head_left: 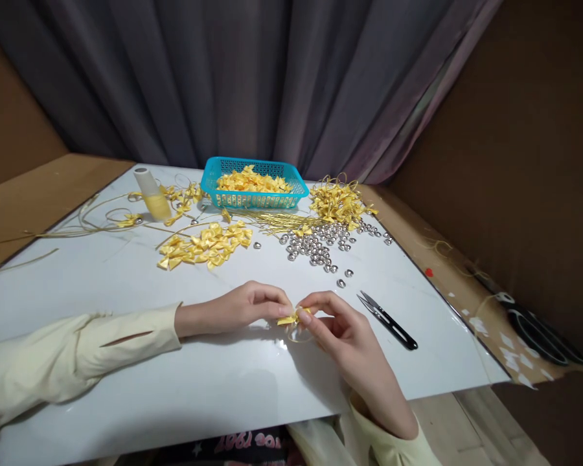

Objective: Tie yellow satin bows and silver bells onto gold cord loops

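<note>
Between my two hands, low over the white board, is a small yellow ribbon bow [287,320]. My left hand [252,304] pinches its left side between thumb and fingertips. On the other side my right hand [337,323] has its thumb and forefinger closed on the bow's right end. A thin loop of cord [298,336] hangs below the bow, near the right thumb. The bow's middle is partly covered by my fingertips. Black-handled thread snips [388,321] lie to the right of my right hand.
Silver beads [315,246] are scattered beyond my hands. Loose yellow bows [206,244] lie to their left. Further back stand a blue basket [255,202] of bows, a corded bow pile [340,200] and a capped bottle [153,194]. Large black scissors [534,333] rest at far right.
</note>
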Available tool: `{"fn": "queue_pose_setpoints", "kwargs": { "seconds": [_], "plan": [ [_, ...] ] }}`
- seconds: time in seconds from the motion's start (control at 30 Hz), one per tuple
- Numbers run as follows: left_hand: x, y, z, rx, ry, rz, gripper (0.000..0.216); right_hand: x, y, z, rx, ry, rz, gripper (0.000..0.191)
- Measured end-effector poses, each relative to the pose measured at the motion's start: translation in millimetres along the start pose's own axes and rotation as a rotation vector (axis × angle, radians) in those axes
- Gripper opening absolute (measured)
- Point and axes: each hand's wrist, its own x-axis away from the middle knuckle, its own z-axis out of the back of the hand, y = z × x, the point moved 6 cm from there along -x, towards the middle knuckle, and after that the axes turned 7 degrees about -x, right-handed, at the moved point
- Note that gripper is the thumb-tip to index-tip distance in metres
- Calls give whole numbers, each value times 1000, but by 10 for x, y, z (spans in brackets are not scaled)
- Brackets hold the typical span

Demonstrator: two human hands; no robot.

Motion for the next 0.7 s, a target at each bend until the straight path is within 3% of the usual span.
{"fn": "queue_pose_setpoints", "kwargs": {
  "seconds": [0.33, 0.5, 0.7],
  "plan": [
    [0, 3, 5, -22, 25, -23, 16, 16, -6, -7, 102, -53, 72, 15],
    [-2, 2, 24, 1, 45, -15, 16, 99, -125, 29, 352, -76, 292, 6],
    [-6, 1, 11, 7, 31, -13, 16, 158, -240, -12, 468, -60, 548, 19]
  ]
}}
